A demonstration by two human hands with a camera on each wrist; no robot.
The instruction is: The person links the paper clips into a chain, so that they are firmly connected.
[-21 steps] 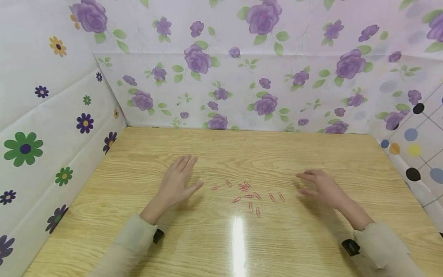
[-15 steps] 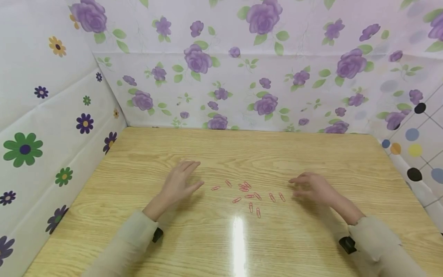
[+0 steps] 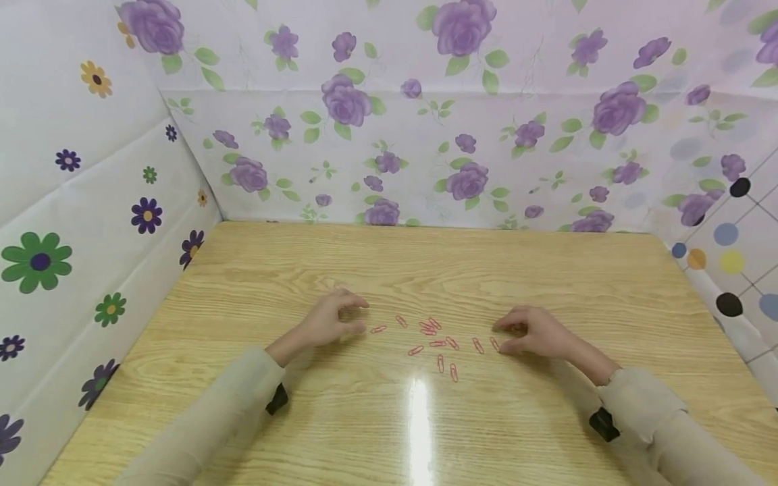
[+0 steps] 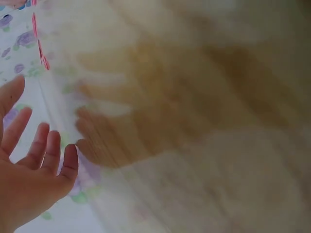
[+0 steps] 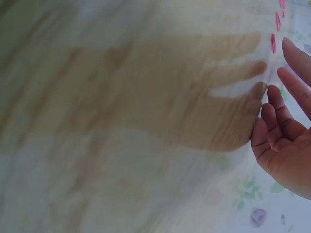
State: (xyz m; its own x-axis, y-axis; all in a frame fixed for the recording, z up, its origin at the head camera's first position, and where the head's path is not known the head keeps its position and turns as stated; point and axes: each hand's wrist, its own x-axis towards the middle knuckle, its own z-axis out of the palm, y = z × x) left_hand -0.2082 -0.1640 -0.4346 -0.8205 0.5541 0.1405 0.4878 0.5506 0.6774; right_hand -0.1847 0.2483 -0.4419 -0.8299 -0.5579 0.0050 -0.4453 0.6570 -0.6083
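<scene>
Several pink paper clips (image 3: 437, 344) lie scattered on the wooden table (image 3: 340, 418), some overlapping. My left hand (image 3: 331, 320) is just left of the leftmost clip (image 3: 378, 329), thumb and forefinger apart with nothing between them. On the other side, my right hand (image 3: 537, 331) has its thumb beside the rightmost clip (image 3: 495, 345); whether it touches the clip I cannot tell. In the left wrist view, the fingers of the left hand (image 4: 39, 170) are loosely bent. In the right wrist view, the right hand (image 5: 286, 136) has its lower fingers at the tabletop and holds nothing.
A floral sheet (image 3: 279, 196) hangs behind the table's far edge. Flower-printed cloth (image 3: 55, 202) lines the left side, dotted cloth (image 3: 754, 270) the right. Dark devices show under both wrists, the left one (image 3: 277, 399) and the right one (image 3: 604, 424).
Both hands have moved inward toward the paper clips, the left to the right and the right to the left. Their fingers have bent a little more. The clips lie as before.
</scene>
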